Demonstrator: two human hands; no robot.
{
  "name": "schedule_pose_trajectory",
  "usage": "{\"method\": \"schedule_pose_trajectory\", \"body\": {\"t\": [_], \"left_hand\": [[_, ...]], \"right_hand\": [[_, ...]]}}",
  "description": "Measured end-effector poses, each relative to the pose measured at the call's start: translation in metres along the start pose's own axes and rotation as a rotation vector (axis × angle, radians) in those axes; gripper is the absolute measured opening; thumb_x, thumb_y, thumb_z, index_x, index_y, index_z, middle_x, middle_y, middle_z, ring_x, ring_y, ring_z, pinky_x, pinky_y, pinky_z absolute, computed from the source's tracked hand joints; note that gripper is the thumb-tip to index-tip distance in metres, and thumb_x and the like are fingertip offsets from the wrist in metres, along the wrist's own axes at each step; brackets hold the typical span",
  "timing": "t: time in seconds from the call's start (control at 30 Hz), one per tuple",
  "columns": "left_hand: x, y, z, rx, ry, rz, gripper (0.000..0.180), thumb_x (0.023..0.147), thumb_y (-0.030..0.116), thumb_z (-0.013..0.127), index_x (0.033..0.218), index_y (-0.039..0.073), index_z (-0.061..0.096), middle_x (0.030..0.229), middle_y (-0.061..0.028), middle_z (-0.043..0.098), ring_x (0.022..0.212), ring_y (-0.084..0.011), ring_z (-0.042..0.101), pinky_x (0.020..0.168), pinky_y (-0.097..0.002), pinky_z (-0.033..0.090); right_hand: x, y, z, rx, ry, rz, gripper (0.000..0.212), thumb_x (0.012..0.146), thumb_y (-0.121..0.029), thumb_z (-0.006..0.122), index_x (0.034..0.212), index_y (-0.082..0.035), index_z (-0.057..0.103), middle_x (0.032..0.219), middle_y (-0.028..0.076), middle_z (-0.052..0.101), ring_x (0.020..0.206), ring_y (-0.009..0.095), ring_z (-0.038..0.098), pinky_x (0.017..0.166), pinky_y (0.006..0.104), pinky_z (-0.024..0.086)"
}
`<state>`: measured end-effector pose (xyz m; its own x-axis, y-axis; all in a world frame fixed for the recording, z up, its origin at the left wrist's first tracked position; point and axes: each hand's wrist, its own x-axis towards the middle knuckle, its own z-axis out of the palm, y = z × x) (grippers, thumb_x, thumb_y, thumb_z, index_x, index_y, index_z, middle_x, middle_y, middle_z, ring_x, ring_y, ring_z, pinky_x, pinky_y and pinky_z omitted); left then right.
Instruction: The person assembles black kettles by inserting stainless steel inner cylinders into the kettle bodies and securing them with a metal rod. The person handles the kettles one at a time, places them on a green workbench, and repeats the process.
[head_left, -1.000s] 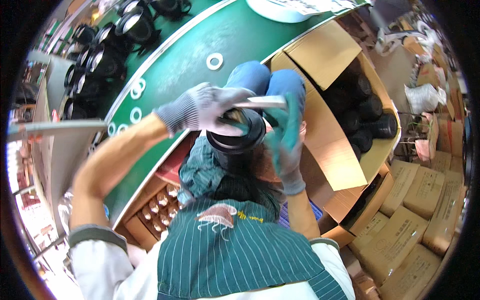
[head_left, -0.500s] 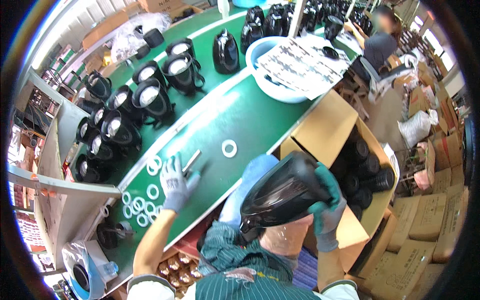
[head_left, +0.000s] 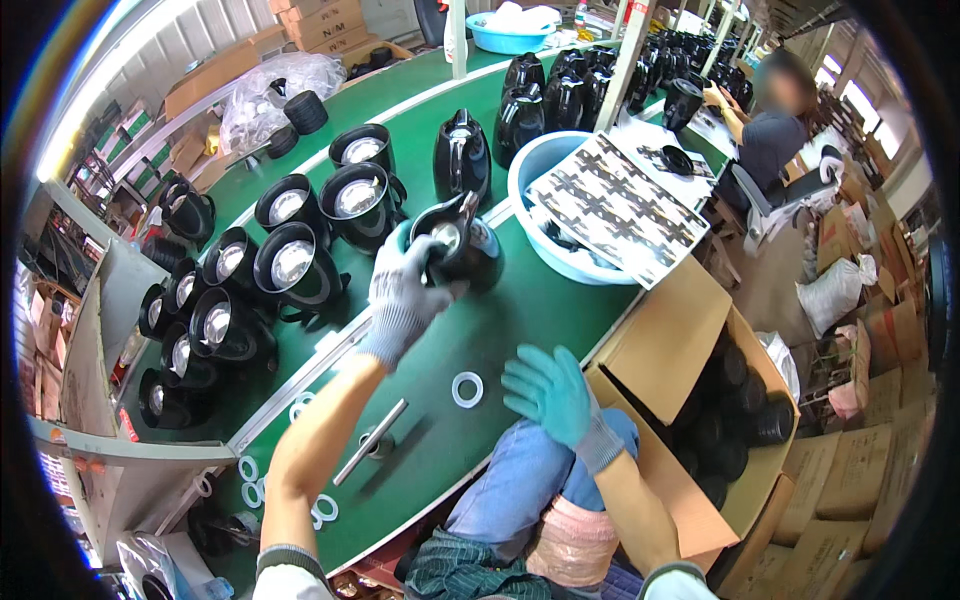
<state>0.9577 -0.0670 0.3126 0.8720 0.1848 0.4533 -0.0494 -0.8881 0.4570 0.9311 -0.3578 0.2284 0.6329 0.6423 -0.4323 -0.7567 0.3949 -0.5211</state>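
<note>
Moved the black jug (head_left: 478,262), likely stiff, slick and best held round its body, from over the lap (head_left: 512,490) to the green table (head_left: 530,325), with fingers of the left hand (head_left: 405,295) curled at its rim, grip unclear, and right hand (head_left: 558,395) spread empty.

Grey-gloved left hand (head_left: 405,295) at a black jug (head_left: 475,263); teal-and-grey-gloved right hand (head_left: 560,395); white ring (head_left: 479,391) between them; green table (head_left: 525,312) beneath; black-and-white patterned sheet (head_left: 620,205) ahead.

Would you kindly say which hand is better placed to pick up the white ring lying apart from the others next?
Probably the right hand: open, empty and nearer the white ring, while the left hand is at a black jug.
</note>
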Motion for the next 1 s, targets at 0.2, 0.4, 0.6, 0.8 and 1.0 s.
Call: {"method": "schedule_pose_trajectory", "body": {"t": [0.2, 0.4, 0.6, 0.8, 1.0], "left_hand": [[0.111, -0.029, 0.046, 0.204, -0.146, -0.273, 0.068, 0.074, 0.041, 0.086, 0.132, 0.014, 0.063, 0.135, -0.0212, 0.055, 0.126, -0.0387, 0.056, 0.106, -0.0453, 0.048], [0.174, -0.055, 0.084, 0.283, -0.031, -0.337, 0.065, 0.076, 0.038, 0.087, 0.132, 0.018, 0.063, 0.141, -0.0204, 0.051, 0.126, -0.0385, 0.056, 0.103, -0.0471, 0.052], [0.186, -0.059, 0.072, 0.439, 0.105, -0.084, 0.087, 0.079, 0.046, 0.084, 0.151, 0.018, 0.044, 0.145, -0.0187, 0.048, 0.129, -0.0370, 0.054, 0.103, -0.0507, 0.049], [0.079, -0.074, 0.004, 0.850, -0.050, -0.270, 0.061, 0.079, 0.036, 0.083, 0.131, 0.013, 0.060, 0.131, -0.0122, 0.060, 0.122, -0.0324, 0.057, 0.104, -0.0498, 0.046], [0.034, -0.064, -0.027, 0.575, -0.036, -0.024, 0.038, 0.079, 0.019, 0.079, 0.114, 0.013, 0.065, 0.112, -0.0117, 0.066, 0.108, -0.0322, 0.063, 0.089, -0.0437, 0.055]], "right_hand": [[-0.002, -0.002, -0.018, 0.276, -0.158, -0.085, 0.070, 0.109, -0.054, 0.036, 0.154, -0.001, 0.039, 0.150, 0.025, 0.050, 0.139, 0.040, 0.050, 0.122, 0.0541, 0.033], [0.000, 0.000, -0.007, 0.117, -0.026, -0.089, 0.066, 0.112, -0.048, 0.024, 0.154, 0.001, 0.037, 0.150, 0.027, 0.050, 0.138, 0.043, 0.049, 0.122, 0.0559, 0.032], [0.001, 0.001, -0.014, 0.083, -0.050, -0.123, 0.066, 0.112, -0.047, 0.026, 0.154, 0.002, 0.037, 0.149, 0.026, 0.050, 0.137, 0.041, 0.050, 0.122, 0.0549, 0.033], [-0.001, 0.005, -0.013, 0.007, -0.102, -0.163, 0.073, 0.109, -0.051, 0.038, 0.157, 0.005, 0.031, 0.150, 0.024, 0.050, 0.138, 0.036, 0.050, 0.121, 0.0484, 0.034], [-0.019, 0.007, 0.002, -0.315, -0.124, -0.398, 0.067, 0.107, -0.044, 0.051, 0.152, 0.004, 0.041, 0.147, 0.022, 0.053, 0.136, 0.034, 0.052, 0.117, 0.0465, 0.040]]}}
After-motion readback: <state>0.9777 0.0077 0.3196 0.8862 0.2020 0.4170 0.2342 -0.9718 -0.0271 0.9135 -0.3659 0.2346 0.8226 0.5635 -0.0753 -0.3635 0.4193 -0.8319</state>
